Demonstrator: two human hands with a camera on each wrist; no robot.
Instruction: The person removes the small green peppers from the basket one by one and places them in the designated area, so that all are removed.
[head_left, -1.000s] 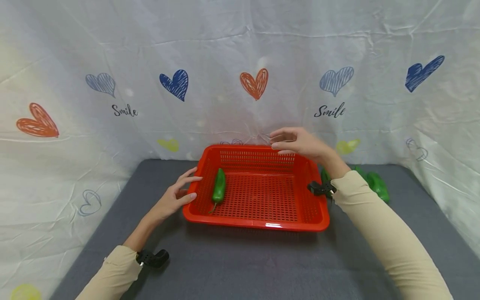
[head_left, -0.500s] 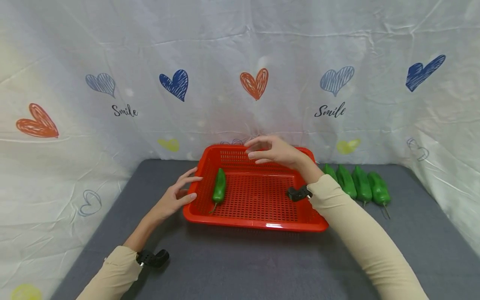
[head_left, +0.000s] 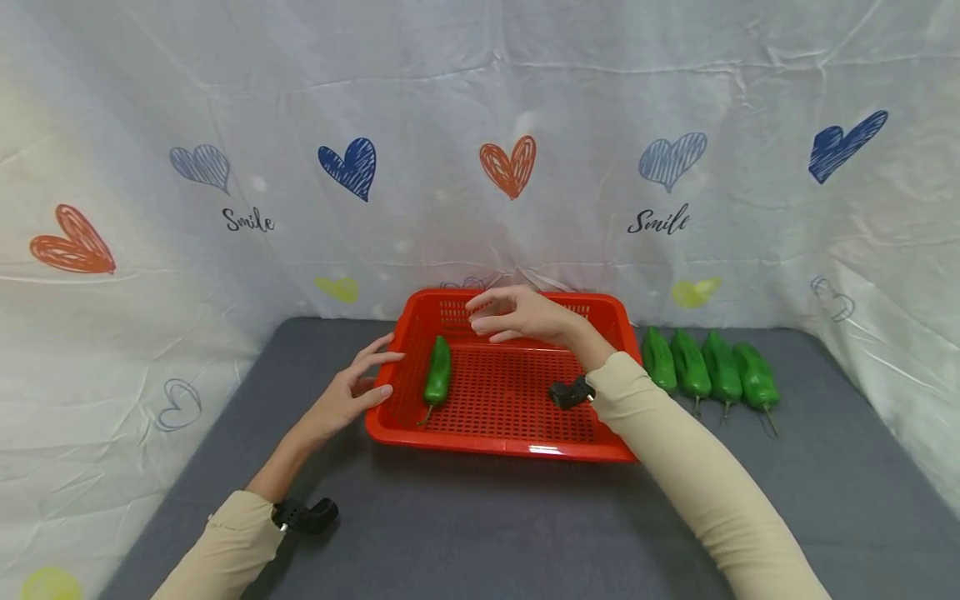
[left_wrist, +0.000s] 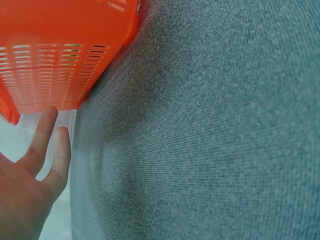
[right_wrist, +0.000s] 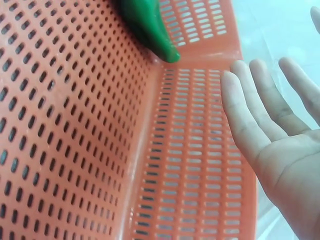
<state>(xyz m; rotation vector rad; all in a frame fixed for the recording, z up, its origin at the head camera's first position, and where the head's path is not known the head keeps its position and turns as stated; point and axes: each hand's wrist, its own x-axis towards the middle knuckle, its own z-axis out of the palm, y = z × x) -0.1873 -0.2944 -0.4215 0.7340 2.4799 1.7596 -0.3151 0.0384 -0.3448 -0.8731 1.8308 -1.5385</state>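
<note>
A red plastic basket (head_left: 517, 447) with slotted walls and floor stands on the grey table. Inside it, along the left wall, lies one green chili pepper (head_left: 438, 372), stem toward the near side; its tip also shows in the right wrist view. My left hand (head_left: 347, 402) rests at the basket's left rim, fingers spread and fairly straight. Over the back half of the basket hovers my right hand (head_left: 525, 315), fingers relaxed, nothing held. In the right wrist view the palm of that hand (right_wrist: 285, 135) is bare, apart from the pepper.
To the right of the basket, several green peppers (head_left: 693, 365) lie side by side on the table (head_left: 480, 533), stems toward me. A white curtain (head_left: 435, 92) with printed hearts hangs behind the table. Each wrist wears a black camera strap.
My right hand has moved left and slightly down, from the basket's back right corner to over its middle. The peppers at right are uncovered. My left hand stays put.
</note>
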